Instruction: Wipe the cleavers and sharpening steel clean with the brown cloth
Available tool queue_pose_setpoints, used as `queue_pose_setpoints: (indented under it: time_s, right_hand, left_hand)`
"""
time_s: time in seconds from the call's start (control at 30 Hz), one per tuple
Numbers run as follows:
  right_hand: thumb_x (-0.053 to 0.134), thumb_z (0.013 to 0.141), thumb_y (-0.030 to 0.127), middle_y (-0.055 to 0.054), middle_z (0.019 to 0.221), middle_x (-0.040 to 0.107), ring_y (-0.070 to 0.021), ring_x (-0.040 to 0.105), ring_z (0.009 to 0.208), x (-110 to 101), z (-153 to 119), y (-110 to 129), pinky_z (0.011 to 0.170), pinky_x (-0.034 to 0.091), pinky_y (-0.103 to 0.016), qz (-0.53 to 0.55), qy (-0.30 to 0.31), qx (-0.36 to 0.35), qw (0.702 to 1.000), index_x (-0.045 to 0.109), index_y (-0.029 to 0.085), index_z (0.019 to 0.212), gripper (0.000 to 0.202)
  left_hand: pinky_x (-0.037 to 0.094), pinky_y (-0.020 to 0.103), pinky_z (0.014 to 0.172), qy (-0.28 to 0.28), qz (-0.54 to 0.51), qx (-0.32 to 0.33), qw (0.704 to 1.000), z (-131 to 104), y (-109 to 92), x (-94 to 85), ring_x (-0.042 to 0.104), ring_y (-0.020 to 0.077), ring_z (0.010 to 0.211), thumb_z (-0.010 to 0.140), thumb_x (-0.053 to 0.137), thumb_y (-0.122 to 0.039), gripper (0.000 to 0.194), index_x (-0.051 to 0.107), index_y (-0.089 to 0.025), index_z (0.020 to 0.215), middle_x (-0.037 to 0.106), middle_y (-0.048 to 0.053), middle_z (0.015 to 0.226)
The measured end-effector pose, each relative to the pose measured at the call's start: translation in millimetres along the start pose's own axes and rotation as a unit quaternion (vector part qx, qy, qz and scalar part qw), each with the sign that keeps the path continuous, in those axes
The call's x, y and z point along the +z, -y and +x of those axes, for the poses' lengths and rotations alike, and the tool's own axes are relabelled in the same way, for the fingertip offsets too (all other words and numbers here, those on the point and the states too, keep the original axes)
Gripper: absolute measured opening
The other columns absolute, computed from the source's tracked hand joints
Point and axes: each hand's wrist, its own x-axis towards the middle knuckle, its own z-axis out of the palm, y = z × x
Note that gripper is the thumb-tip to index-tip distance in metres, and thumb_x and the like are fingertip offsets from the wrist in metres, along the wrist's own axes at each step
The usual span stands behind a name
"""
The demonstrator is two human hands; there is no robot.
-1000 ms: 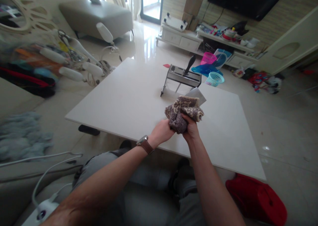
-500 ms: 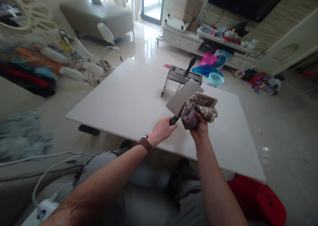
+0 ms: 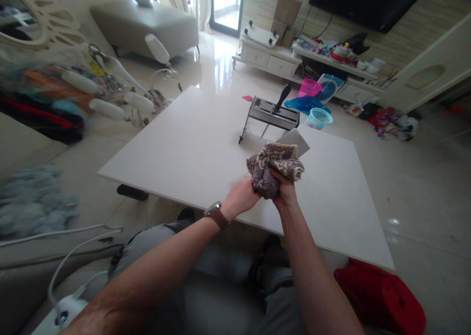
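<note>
My left hand (image 3: 243, 196), with a watch (image 3: 217, 214) at its wrist, is closed round the handle of a cleaver; the handle is now hidden. Only the far end of the cleaver's blade (image 3: 299, 142) shows, sticking out beyond a bunched brown-and-cream towel (image 3: 270, 170). That towel is gripped by my right hand (image 3: 286, 188) and lies over the near part of the blade. Both are held above the white table (image 3: 176, 143). Behind them a metal knife block (image 3: 272, 113) stands on the table, with one black-handled knife (image 3: 282, 97) in it.
A red piece (image 3: 247, 98) lies by the block. Beyond the table are a light-blue basket (image 3: 319, 118), a blue bag (image 3: 307, 103) and a pink basket (image 3: 309, 87). A lamp (image 3: 136, 99) stands at the left, and a red stool-like object (image 3: 380, 296) at the lower right.
The right hand has moved left with the towel, across the cleaver's blade, covering its near part and handle. The blade now reaches farther right; the left hand has barely moved.
</note>
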Motion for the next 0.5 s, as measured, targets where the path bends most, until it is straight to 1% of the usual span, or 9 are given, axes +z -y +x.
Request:
queue_pose_setpoints:
  time_s: [0.1, 0.2, 0.27, 0.33, 0.37, 0.5]
  right_hand:
    - [0.089, 0.056, 0.022, 0.000, 0.097, 0.080, -0.0246, 0.075, 0.103, -3.4, 5.0, 7.2, 0.105, 0.058, -0.047, 0.026, -0.003, -0.021, 0.999, 0.074, 0.021, 0.097, 0.044]
    - [0.087, 0.062, 0.024, 0.000, 0.101, 0.080, -0.0220, 0.074, 0.106, -10.0, 11.1, 21.4, 0.106, 0.057, -0.042, 0.062, -0.021, -0.052, 0.996, 0.074, 0.022, 0.097, 0.037]
    - [0.086, 0.064, 0.023, 0.000, 0.102, 0.080, -0.0204, 0.074, 0.105, -13.6, 13.2, 29.0, 0.105, 0.058, -0.039, 0.078, -0.039, -0.057, 0.995, 0.075, 0.021, 0.096, 0.034]
    - [0.086, 0.064, 0.022, 0.000, 0.102, 0.081, -0.0205, 0.074, 0.102, -14.2, 11.8, 31.1, 0.102, 0.059, -0.039, 0.081, -0.044, -0.040, 0.995, 0.076, 0.021, 0.096, 0.033]
    - [0.086, 0.064, 0.021, 0.000, 0.102, 0.081, -0.0213, 0.075, 0.102, -13.0, 9.7, 29.8, 0.101, 0.060, -0.040, 0.075, -0.037, -0.025, 0.996, 0.076, 0.021, 0.096, 0.033]
    - [0.088, 0.063, 0.023, -0.003, 0.103, 0.081, -0.0254, 0.075, 0.103, -2.1, -2.9, 17.2, 0.102, 0.061, -0.045, 0.027, 0.018, 0.037, 0.999, 0.076, 0.021, 0.096, 0.036]
  left_hand:
    - [0.050, 0.029, 0.074, -0.004, 0.016, 0.014, 1.000, -0.5, -2.0, -1.1, 0.072, 0.0251, 0.092, 0.087, 0.061, -0.027, 0.017, 0.075, -0.021, 0.095, 0.078, 0.010, 0.098]
    - [0.047, 0.029, 0.072, -0.005, 0.035, 0.019, 0.999, -2.5, -2.0, 0.5, 0.071, 0.0229, 0.084, 0.086, 0.060, -0.024, 0.014, 0.073, -0.022, 0.091, 0.077, 0.007, 0.092]
    - [0.046, 0.029, 0.070, -0.005, 0.037, 0.021, 0.999, -3.6, -0.9, 2.2, 0.069, 0.0217, 0.080, 0.086, 0.059, -0.024, 0.014, 0.072, -0.022, 0.089, 0.076, 0.006, 0.088]
    - [0.046, 0.029, 0.070, -0.009, 0.034, 0.021, 0.999, -3.7, 0.3, 3.0, 0.069, 0.0217, 0.079, 0.087, 0.058, -0.023, 0.014, 0.072, -0.022, 0.089, 0.076, 0.006, 0.088]
    - [0.047, 0.029, 0.071, -0.011, 0.032, 0.019, 0.999, -3.5, 0.7, 2.9, 0.069, 0.0221, 0.080, 0.087, 0.058, -0.023, 0.015, 0.072, -0.021, 0.090, 0.076, 0.007, 0.088]
    - [0.051, 0.030, 0.079, -0.007, 0.021, 0.015, 1.000, -1.0, 1.8, 1.2, 0.072, 0.0244, 0.093, 0.091, 0.060, -0.027, 0.019, 0.076, -0.020, 0.099, 0.078, 0.010, 0.100]
